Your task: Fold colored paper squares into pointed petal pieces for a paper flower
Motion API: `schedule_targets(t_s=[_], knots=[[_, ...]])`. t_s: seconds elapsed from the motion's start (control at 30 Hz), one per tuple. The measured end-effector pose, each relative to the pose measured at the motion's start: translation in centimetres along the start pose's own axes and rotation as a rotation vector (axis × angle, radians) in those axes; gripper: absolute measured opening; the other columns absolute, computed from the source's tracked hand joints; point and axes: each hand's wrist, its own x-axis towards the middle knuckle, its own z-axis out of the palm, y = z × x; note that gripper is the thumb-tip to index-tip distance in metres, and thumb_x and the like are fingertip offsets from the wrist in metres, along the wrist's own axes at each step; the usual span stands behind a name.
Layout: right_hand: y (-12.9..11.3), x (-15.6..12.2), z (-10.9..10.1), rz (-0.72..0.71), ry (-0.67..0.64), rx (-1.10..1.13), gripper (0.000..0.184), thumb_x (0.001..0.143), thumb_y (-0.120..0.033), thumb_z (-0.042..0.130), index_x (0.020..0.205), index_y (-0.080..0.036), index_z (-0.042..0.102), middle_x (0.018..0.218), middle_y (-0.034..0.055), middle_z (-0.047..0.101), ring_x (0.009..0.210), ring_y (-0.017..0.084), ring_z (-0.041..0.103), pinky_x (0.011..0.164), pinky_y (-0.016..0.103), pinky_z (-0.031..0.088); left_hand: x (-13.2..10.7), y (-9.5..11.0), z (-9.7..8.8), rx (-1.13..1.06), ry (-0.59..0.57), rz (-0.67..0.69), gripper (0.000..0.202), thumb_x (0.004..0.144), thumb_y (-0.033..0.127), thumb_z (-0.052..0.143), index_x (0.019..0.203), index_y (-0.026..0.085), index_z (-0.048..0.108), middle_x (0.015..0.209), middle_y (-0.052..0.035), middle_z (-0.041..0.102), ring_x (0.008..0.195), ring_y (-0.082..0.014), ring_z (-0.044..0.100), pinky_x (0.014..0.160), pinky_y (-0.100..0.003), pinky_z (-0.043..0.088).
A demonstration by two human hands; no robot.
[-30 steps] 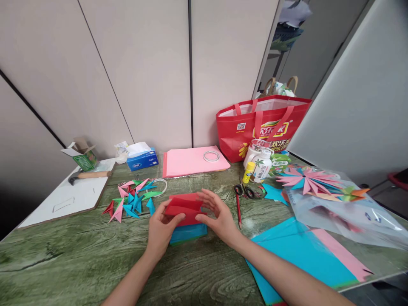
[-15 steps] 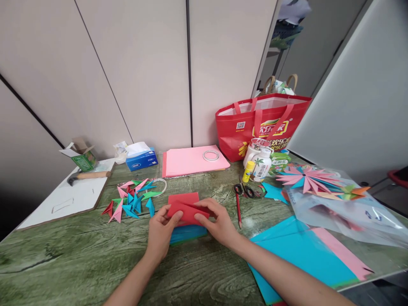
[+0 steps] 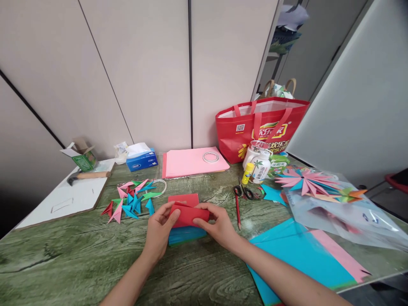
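Both my hands pinch a small red paper [image 3: 188,214], folded over, just above a stack of red, blue and green paper squares [image 3: 186,235] on the green table [image 3: 79,259]. My left hand [image 3: 160,231] grips its left edge with thumb on top. My right hand [image 3: 216,225] grips its right edge, fingers curled over the fold. Another red sheet [image 3: 184,199] lies flat just behind the one I hold.
Several folded paper points [image 3: 132,199] lie to the left, beside a white board [image 3: 68,197] with a hammer [image 3: 87,175]. Pink sheets [image 3: 193,162] with a tape ring, scissors [image 3: 244,191], a red pencil [image 3: 237,211], a glue stick, a red bag [image 3: 259,127], paper flowers [image 3: 307,180] and large blue sheets [image 3: 296,250] fill the right.
The red paper has been folded down flatter and smaller. My right fingers, spread a second ago, have closed over its right edge; both hands sank slightly toward the stack.
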Motion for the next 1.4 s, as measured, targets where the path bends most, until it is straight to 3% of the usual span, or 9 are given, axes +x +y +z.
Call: schedule_targets(t_s=[0.2, 0.57, 0.87, 1.17, 1.4], knots=[[-0.03, -0.16, 0.1, 0.011, -0.03, -0.006, 0.024, 0.069, -0.025, 0.064, 0.092, -0.021, 0.061, 0.088, 0.0024, 0.066, 0.076, 0.017, 0.059, 0.054, 0.022, 0.045, 0.16, -0.25, -0.17, -0.014, 0.072, 0.011, 0.024, 0.058, 0.025, 0.074, 0.078, 0.015, 0.066, 0.073, -0.0044, 0.071, 0.069, -0.0172, 0.065, 0.066, -0.026, 0.049], [-0.6, -0.14, -0.14, 0.011, -0.071, 0.004, 0.029, 0.069, -0.021, 0.063, 0.098, -0.02, 0.063, 0.093, 0.0035, 0.067, 0.082, 0.019, 0.06, 0.063, 0.025, 0.047, 0.12, -0.38, -0.08, -0.065, 0.169, -0.02, 0.026, 0.05, 0.025, 0.078, 0.073, 0.015, 0.07, 0.067, -0.0047, 0.072, 0.061, -0.0147, 0.064, 0.059, -0.022, 0.05], [-0.72, -0.24, -0.13, 0.015, -0.076, 0.041, 0.03, 0.069, -0.02, 0.063, 0.099, -0.02, 0.063, 0.094, 0.0044, 0.067, 0.084, 0.02, 0.059, 0.062, 0.024, 0.047, 0.15, -0.42, -0.12, -0.085, 0.146, -0.011, 0.022, 0.055, 0.027, 0.076, 0.074, 0.015, 0.072, 0.07, -0.0045, 0.073, 0.061, -0.0139, 0.063, 0.059, -0.021, 0.05], [-0.69, -0.23, -0.03, 0.014, -0.066, 0.038, 0.03, 0.068, -0.02, 0.064, 0.098, -0.021, 0.063, 0.095, 0.0044, 0.067, 0.087, 0.02, 0.059, 0.068, 0.026, 0.047, 0.03, -0.29, 0.03, -0.12, 0.186, -0.02, 0.023, 0.051, 0.026, 0.078, 0.07, 0.016, 0.073, 0.067, -0.0034, 0.073, 0.058, -0.0125, 0.063, 0.057, -0.019, 0.05], [-0.51, -0.27, 0.08, 0.027, -0.042, 0.066, 0.028, 0.067, -0.022, 0.065, 0.095, -0.019, 0.062, 0.092, 0.005, 0.066, 0.083, 0.019, 0.059, 0.064, 0.025, 0.047, 0.03, -0.16, 0.18, -0.117, 0.193, -0.019, 0.023, 0.05, 0.027, 0.078, 0.069, 0.016, 0.073, 0.066, -0.0037, 0.073, 0.057, -0.0126, 0.062, 0.056, -0.02, 0.05]])
